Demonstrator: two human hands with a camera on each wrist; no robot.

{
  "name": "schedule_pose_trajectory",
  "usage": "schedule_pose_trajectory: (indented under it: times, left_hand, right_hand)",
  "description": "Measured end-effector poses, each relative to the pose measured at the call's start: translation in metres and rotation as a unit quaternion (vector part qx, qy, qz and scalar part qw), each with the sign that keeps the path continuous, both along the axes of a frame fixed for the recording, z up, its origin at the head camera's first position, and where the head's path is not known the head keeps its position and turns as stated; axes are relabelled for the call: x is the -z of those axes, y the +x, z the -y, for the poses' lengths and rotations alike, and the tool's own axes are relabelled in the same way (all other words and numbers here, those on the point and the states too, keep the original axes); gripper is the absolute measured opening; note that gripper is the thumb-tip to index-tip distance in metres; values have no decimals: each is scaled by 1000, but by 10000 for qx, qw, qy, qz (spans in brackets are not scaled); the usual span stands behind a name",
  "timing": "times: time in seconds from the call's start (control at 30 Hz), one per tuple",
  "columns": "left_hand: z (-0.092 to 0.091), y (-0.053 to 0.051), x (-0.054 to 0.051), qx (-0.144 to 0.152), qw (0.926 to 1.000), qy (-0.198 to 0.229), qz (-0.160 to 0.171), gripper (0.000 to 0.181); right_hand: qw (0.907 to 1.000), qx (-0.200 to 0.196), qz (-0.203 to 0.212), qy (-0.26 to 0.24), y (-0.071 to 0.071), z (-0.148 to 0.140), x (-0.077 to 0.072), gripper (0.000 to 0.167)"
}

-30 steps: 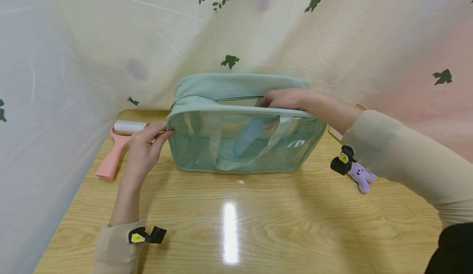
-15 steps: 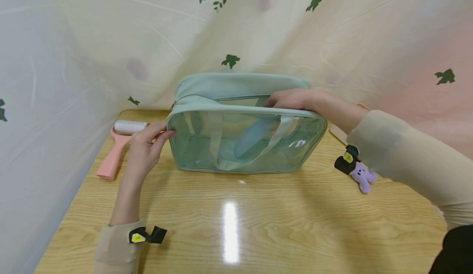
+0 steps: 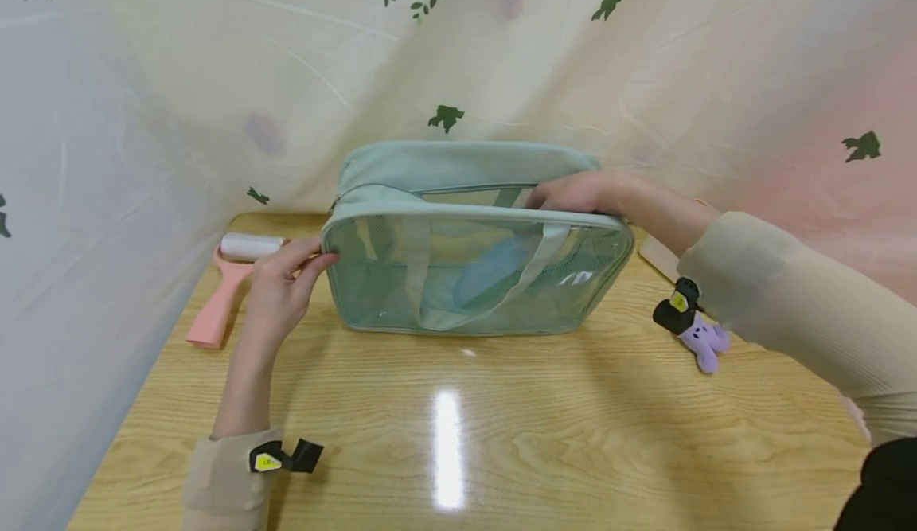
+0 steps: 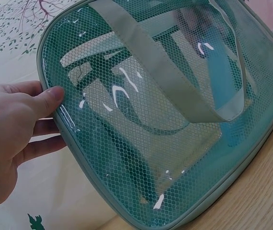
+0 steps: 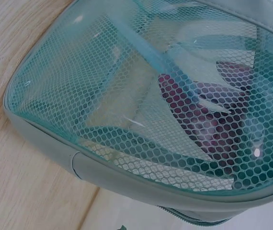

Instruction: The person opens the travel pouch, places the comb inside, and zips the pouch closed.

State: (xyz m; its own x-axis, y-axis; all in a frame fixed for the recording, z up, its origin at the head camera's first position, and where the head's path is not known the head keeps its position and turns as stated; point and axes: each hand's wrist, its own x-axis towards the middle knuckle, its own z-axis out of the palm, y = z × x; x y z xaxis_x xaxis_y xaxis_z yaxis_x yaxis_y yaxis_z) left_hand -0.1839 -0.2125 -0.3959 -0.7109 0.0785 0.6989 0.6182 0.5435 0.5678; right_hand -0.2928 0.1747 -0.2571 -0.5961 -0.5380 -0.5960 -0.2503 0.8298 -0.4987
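Gripping the left edge of the green see-through bag (image 3: 372,296), the left hand (image 3: 282,288) pinches the border, thumb on the front panel and fingers behind. The bag stands on the worktop (image 3: 358,427), its top unzipped. The right hand (image 3: 573,190) reaches through this opening; seen through the mesh-patterned side, its fingers (image 5: 187,100) appear closed around the upper end of the blue object (image 3: 487,272). Exact finger placement is obscured by the panel. The blue object lies inside the bag, tilted, behind the front handle strap (image 3: 418,276).

Handling notes: the blue object is probably light and rigid, with a smooth surface that may slip; take hold of the upper end, nearest the opening. The bag should be light and flexible. Its clear panels are likely slick and prone to buckling, so the piped border offers the firmer grip.

Adjacent items: a pink-handled roller (image 3: 218,304) lies beside the left hand; a purple toy (image 3: 704,344) lies right of the bag, apart from it.
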Motion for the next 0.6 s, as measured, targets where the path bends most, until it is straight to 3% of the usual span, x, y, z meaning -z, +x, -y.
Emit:
schedule_pose_trajectory:
  times: [0.3, 0.6]
  left_hand:
    - [0, 0, 0, 3, 10000, -23, 21, 18]
    - [0, 1, 0, -24, 10000, -42, 45, 15]
  right_hand:
    - [9992, 85, 380, 120, -1, -6, 0, 44]
    - [9984, 77, 475, 288, -3, -10, 6, 51]
